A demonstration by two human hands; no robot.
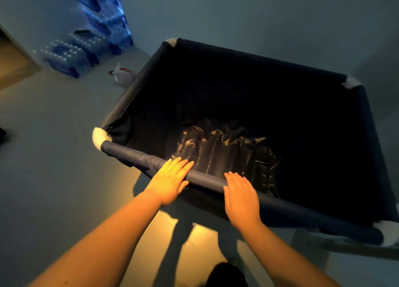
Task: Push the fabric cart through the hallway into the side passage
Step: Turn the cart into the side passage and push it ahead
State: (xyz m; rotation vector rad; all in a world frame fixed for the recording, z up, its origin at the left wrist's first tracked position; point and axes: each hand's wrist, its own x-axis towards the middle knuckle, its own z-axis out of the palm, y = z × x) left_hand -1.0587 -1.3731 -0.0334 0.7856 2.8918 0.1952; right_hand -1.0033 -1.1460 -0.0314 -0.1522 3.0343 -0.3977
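Observation:
The fabric cart [138, 82] is a large square bin of dark navy cloth on a tube frame with white corner joints. It fills the middle and right of the view. Crumpled shiny dark fabric [226, 150] lies on its bottom. My left hand [170, 179] lies flat on the near rail, fingers stretched over it. My right hand [241, 197] rests flat on the same rail, a hand's width to the right. Neither hand wraps around the rail.
Shrink-wrapped packs of water bottles [71, 53] are stacked against the wall at the upper left, with a taller blue stack [105, 12] behind. A white and red plastic bag [122, 73] lies on the floor by the cart's left side. A doorway edge [13, 49] shows far left.

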